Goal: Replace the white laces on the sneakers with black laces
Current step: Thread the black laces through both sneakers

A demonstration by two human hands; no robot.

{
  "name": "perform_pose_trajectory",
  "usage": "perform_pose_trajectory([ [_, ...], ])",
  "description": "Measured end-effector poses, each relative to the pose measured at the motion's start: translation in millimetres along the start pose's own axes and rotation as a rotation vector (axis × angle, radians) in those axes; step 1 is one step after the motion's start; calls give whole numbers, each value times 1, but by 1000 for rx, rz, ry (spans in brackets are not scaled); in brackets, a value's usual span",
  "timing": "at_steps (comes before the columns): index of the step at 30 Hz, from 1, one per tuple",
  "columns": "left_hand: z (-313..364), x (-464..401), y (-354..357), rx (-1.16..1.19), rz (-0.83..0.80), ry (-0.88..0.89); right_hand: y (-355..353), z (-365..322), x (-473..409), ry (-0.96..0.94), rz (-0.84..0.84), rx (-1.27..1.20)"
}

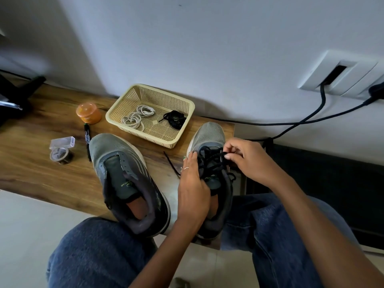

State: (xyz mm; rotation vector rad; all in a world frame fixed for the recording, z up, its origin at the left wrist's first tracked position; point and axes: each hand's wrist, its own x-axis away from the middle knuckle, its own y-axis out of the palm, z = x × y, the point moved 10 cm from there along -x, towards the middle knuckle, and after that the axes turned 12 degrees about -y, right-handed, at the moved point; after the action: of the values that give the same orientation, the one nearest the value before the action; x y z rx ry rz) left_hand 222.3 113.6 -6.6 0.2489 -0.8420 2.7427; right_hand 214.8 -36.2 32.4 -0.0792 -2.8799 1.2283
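Head view: right hand pinches black lace; left hand rests flat on sneaker.

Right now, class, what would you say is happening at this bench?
A person is lacing the right sneaker with a black lace. The right hand pinches the lace while the left hand steadies the shoe. The left sneaker has no lace yet. The white laces lie coiled in the basket beside a spare black lace.
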Motion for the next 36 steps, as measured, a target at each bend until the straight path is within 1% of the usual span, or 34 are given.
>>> perform_pose_trajectory([
  [6, -4, -2, 0, 28, 3, -38, 1, 7, 3, 85, -50, -36],
  [15, -7, -3, 1, 39, 3, -31, 9, 15, 6, 155, -108, -92],
  [19, -10, -5, 1, 62, 10, -52, 4, 9, 5, 123, -47, -92],
  [24, -9, -6, 2, 67, 6, -46, -7, 2, 3, 76, 82, -104],
  [29, -8, -3, 1, 81, 0, -59, -20, -6, 2, 39, 246, -126],
  [32, -7, -3, 2, 83, -6, -54, -8, -12, -2, 13, 186, -92],
  [36, -6, -1, 2, 62, -13, -44, 10, -20, -12, -22, 125, 25],
])
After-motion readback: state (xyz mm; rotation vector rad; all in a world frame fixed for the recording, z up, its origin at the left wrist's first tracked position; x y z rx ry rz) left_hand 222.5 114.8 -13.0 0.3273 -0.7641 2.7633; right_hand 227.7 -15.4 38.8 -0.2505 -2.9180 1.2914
